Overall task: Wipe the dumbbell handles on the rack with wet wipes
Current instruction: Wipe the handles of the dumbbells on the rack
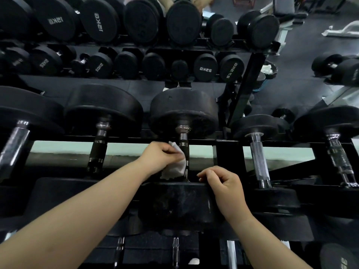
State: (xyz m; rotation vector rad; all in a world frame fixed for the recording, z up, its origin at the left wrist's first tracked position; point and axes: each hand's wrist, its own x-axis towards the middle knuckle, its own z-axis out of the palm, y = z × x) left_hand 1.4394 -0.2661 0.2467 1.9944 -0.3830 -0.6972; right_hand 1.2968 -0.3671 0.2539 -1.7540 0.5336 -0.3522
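Bare forearms are extended over a dumbbell rack (219, 141). At left, the left hand (157, 157) is closed around a white wet wipe (175, 167), which is pressed against the left side of the centre dumbbell handle (183, 144). A dark-gripped handle (99, 150) is racked well to the left of it. The right hand (223, 183), loosely curled and empty, is rested on the near weight head (174, 202). Just right of it a knurled steel handle (259, 160) is seen, with open gaps between the bars.

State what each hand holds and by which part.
The left hand pinches a white wet wipe by its upper edge, against the dumbbell handle. The right hand holds nothing; it rests on the near weight head.
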